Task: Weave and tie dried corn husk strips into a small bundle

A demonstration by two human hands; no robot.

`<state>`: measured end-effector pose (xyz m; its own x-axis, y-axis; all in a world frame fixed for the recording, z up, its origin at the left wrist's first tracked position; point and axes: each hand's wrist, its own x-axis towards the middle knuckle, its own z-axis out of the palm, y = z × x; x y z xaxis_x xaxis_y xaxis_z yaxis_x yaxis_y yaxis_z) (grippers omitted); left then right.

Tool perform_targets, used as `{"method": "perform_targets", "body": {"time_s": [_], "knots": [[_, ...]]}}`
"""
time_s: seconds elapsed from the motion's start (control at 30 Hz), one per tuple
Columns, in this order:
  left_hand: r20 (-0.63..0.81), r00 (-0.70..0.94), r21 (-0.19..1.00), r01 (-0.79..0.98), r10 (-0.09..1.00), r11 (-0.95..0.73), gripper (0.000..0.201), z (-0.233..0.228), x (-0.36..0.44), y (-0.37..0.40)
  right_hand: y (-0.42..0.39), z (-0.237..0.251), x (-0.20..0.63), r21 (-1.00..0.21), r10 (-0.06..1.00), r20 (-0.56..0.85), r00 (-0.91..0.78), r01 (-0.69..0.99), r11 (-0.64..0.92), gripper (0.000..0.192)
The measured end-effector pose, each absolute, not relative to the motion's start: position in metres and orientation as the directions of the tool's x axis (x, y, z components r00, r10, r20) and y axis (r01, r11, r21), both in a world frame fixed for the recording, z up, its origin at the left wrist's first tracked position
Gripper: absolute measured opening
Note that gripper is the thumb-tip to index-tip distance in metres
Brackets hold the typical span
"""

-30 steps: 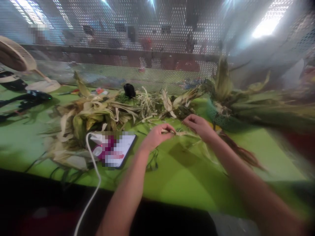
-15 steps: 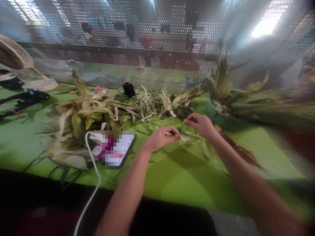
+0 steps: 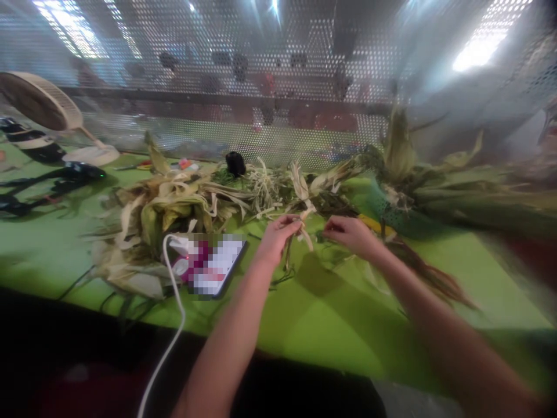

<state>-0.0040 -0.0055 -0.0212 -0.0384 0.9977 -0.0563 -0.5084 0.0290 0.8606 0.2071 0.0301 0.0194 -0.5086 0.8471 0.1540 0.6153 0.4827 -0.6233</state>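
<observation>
My left hand (image 3: 275,238) pinches a pale corn husk strip (image 3: 304,234) that hangs down from its fingers over the green table (image 3: 313,313). My right hand (image 3: 350,234) is just to the right, fingers curled on a green husk piece (image 3: 343,255) lying on the table. A heap of dry and green corn husks (image 3: 174,203) lies to the left and behind both hands. More leafy corn stalks (image 3: 456,186) are piled at the right.
A phone (image 3: 213,268) with a white cable (image 3: 172,325) lies left of my left hand. A green mesh bag (image 3: 387,212) sits behind my right hand. A fan (image 3: 43,110) and black devices (image 3: 65,177) stand far left. A perforated metal screen (image 3: 278,75) closes the back.
My left hand has lifted the pale strip up and away from the table toward the husk pile. My right hand has moved slightly lower and closer to it.
</observation>
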Motion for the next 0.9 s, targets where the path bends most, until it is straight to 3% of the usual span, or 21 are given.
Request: {"method": "perform_targets", "body": {"time_s": [0.13,0.33,0.43,0.57,0.73,0.8,0.9], "knots": [[-0.063,-0.079,0.897,-0.441,0.995,0.022,0.028,-0.025,-0.004,-0.004,0.03,0.024,0.21,-0.568,0.864,0.167,-0.475,0.67,0.478,0.018],[-0.057,-0.105,0.922,-0.386,0.993,0.012,0.029,-0.029,-0.002,0.0,0.018,0.037,0.227,-0.398,0.854,0.304,-0.422,0.758,0.516,0.023],[-0.049,-0.094,0.926,-0.378,0.994,0.01,0.03,-0.028,-0.002,0.001,-0.003,0.051,0.25,-0.338,0.854,0.274,-0.442,0.787,0.516,0.029],[-0.038,-0.095,0.933,-0.359,0.995,0.001,0.033,-0.024,-0.003,-0.002,-0.037,0.057,0.305,-0.239,0.94,0.129,-0.317,0.91,0.34,0.025],[-0.081,-0.098,0.906,-0.423,0.992,0.032,0.039,-0.013,0.001,-0.007,-0.07,0.031,0.38,0.016,1.0,-0.006,-0.014,1.0,0.014,0.031],[-0.087,-0.092,0.903,-0.427,0.992,0.04,0.042,-0.009,0.003,-0.008,-0.078,0.018,0.396,0.065,0.999,-0.03,0.03,0.997,-0.028,0.035],[-0.096,-0.088,0.888,-0.457,0.991,0.045,0.04,-0.005,0.006,-0.01,-0.082,0.006,0.401,0.045,1.0,-0.031,0.001,0.999,0.0,0.038]]}}
